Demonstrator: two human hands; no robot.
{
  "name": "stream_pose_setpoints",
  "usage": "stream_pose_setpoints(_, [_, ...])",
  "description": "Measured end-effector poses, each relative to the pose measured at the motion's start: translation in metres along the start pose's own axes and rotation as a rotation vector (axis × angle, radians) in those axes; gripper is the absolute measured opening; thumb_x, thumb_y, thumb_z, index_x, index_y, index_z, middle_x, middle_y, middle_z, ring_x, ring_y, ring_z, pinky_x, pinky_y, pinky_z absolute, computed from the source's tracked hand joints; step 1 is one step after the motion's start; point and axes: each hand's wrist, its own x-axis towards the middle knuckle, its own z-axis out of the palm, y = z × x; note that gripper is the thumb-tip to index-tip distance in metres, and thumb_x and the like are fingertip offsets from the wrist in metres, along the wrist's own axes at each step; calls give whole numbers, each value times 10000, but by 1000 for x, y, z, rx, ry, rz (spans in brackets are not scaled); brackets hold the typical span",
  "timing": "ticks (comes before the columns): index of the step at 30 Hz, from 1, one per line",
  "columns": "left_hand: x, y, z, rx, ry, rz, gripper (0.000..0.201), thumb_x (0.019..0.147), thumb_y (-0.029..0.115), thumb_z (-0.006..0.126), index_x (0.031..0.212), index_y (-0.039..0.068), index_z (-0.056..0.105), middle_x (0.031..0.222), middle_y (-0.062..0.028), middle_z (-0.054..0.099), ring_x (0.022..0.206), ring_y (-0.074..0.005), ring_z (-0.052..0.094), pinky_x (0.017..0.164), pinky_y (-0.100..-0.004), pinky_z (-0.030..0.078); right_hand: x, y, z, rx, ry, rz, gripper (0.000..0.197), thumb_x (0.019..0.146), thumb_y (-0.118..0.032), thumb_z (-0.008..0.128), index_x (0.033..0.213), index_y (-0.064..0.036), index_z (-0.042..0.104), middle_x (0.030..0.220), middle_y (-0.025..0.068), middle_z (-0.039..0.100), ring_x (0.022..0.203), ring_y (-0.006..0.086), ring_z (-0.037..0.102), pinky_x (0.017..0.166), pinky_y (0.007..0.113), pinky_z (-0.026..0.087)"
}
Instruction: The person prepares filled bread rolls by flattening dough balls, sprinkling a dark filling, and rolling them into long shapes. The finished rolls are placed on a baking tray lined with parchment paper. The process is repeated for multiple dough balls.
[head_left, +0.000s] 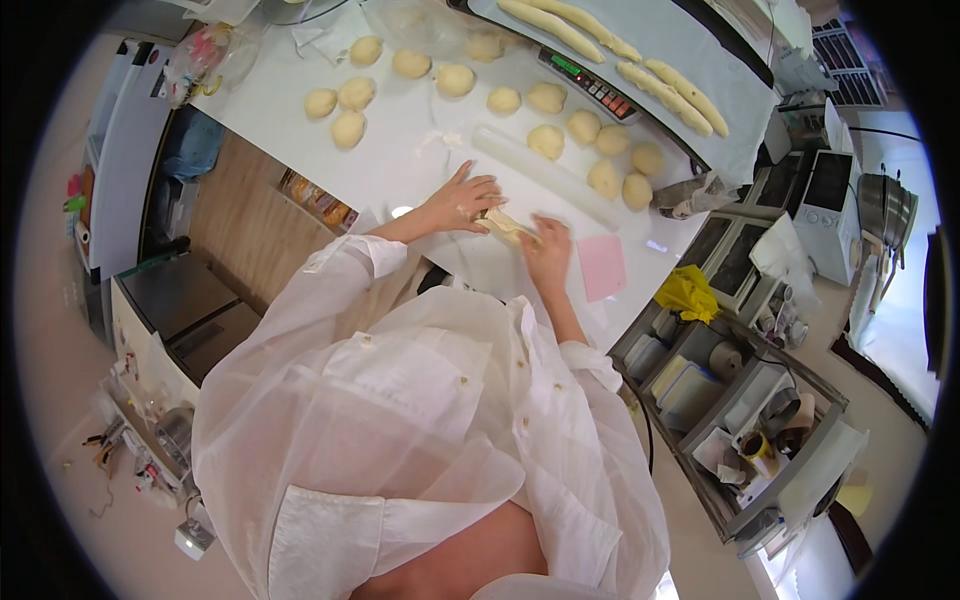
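A flattened strip of dough (pixel 507 226) lies on the white table between my hands, with a darker patch near its left end. My left hand (pixel 464 204) has its fingers curled over that left end. At the other end, the fingers of my right hand (pixel 547 252) close on the dough's edge. Just beyond the strip rests a long, pale, translucent rolling pin (pixel 545 176). To the right of my right hand is a flat pink dough scraper (pixel 601 268).
Round dough balls (pixel 455 80) are spread over the far part of the table (pixel 270 110). Beyond them, long dough ropes (pixel 665 97) lie on a lined tray beside a digital scale (pixel 587 85). An open drawer (pixel 690 370) with containers stands at right, below a yellow bag (pixel 687 293).
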Motion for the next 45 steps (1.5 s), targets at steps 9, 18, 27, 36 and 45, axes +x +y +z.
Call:
stream_pose_setpoints(9, [13,-13,-7,-217,-82,3,355,638,345,812,930,167,715,937,22,601,1011,-172,565,1145,-553,205,-38,95,-91,-453,-99,699,899,579,-369,860,1310,-31,460,1244,204,459,1145,385,428,958,473,399])
stream_pose_setpoints(18, [-1,1,-1,-16,69,26,386,686,386,754,1014,198,676,996,35,594,1052,-180,560,1124,-565,254,-16,91,-85,-452,-255,710,763,521,-357,883,1104,-17,527,1111,183,501,1086,368,464,917,454,435])
stream_pose_setpoints(27, [-7,6,10,60,279,89,151,790,288,690,841,169,611,971,34,602,1055,-186,567,1087,-552,325,12,48,-86,-236,-210,282,274,768,-151,687,990,-47,565,748,211,650,720,416,628,609,479,487])
stream_pose_setpoints(36, [-17,24,5,46,395,1,160,756,282,747,792,175,634,786,32,575,788,-156,585,927,-475,457,104,7,3,-200,-401,85,300,787,-199,686,1036,-77,572,755,230,641,731,436,621,634,511,484])
stream_pose_setpoints(45, [-35,43,22,-140,440,-214,162,766,190,749,897,121,682,814,-16,581,767,-212,591,591,-315,495,131,-21,27,-158,-706,3,386,776,-167,684,1135,-80,572,860,216,665,824,409,641,714,500,506])
